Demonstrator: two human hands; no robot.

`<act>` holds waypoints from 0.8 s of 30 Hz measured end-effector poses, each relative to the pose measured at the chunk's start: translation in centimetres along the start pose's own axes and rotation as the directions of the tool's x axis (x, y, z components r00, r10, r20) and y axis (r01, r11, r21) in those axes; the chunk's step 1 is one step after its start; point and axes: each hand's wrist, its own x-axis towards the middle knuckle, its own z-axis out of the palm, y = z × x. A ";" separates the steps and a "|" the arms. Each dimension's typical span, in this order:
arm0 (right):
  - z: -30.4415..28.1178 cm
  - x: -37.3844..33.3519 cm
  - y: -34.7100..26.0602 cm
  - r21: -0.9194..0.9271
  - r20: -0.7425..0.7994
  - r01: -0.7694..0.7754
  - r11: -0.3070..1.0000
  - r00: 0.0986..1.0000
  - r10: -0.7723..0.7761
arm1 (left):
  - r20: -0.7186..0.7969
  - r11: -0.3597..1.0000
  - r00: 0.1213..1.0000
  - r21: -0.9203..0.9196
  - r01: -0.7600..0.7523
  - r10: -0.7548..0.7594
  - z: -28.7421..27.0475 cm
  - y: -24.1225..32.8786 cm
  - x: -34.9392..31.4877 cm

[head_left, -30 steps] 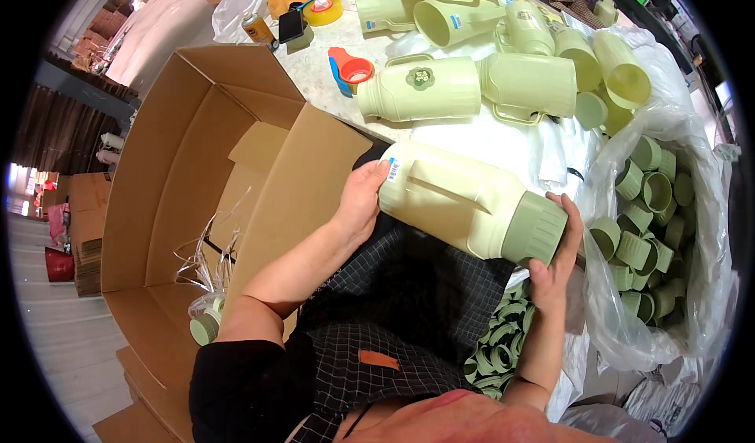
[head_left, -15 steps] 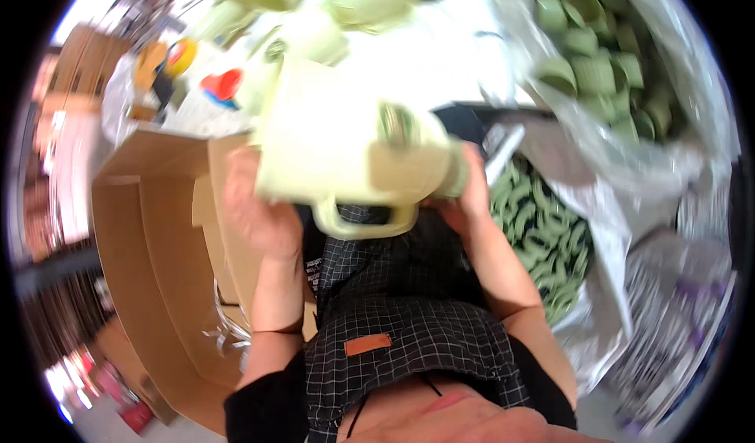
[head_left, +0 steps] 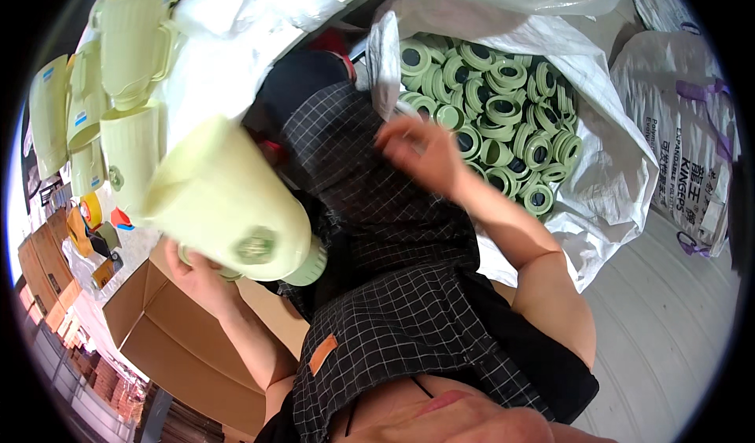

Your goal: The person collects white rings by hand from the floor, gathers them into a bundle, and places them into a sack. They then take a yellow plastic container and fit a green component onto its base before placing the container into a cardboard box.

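My left hand (head_left: 200, 282) is closed round the handle of a pale green plastic blender jug (head_left: 236, 191). The jug tilts with its wide mouth toward the upper left, and a dark round emblem shows on its side. A darker green ribbed collar (head_left: 308, 266) sits at its narrow end. Blurred by motion, my right hand (head_left: 421, 152) hovers at the near left edge of a white woven sack (head_left: 605, 140), its fingers loosely spread and nothing visible in them. Inside the sack lie several green ring-shaped bases (head_left: 503, 108) with dark centres.
Several like jugs (head_left: 130, 140) stand on the table at the left, beside a clear plastic bag (head_left: 259, 2). Below them is an open cardboard box (head_left: 181, 348). A packed plastic sack with purple ties (head_left: 668, 120) stands at the far right, above grey flooring (head_left: 637, 325).
The view has swung right, toward the sack of bases. My right hand has left the jug's narrow end and moved to the sack. My left hand now holds the jug by its handle.
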 end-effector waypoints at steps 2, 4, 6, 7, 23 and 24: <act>-4.5 2.1 9.8 0.188 -0.407 -0.124 0.974 0.893 0.192 | 0.325 0.926 0.937 0.300 -0.230 0.127 1.8 -0.1 -0.9; -10.1 0.2 20.9 -0.265 -0.509 -0.585 0.766 0.760 0.405 | 0.294 0.952 0.950 0.249 -0.179 0.102 2.7 -2.2 -2.2; -11.7 -3.8 26.0 -0.473 -0.500 -0.779 0.412 0.622 0.602 | 0.265 0.958 0.956 0.281 0.050 -0.127 2.1 -0.9 -3.2; -12.2 -5.8 28.3 -0.572 -0.463 -0.747 0.340 0.635 0.618 | 0.278 0.975 0.960 0.218 -0.045 -0.018 2.2 -1.5 -3.4; -10.3 -6.6 34.9 -0.518 -0.446 -0.854 -0.054 0.216 0.869 | 0.137 0.927 0.990 0.375 -0.011 -0.043 2.2 0.6 -5.5; -9.9 -7.8 36.3 -0.514 -0.471 -0.858 0.026 0.307 0.827 | 0.203 0.932 0.972 0.360 0.040 -0.120 0.8 0.1 -5.3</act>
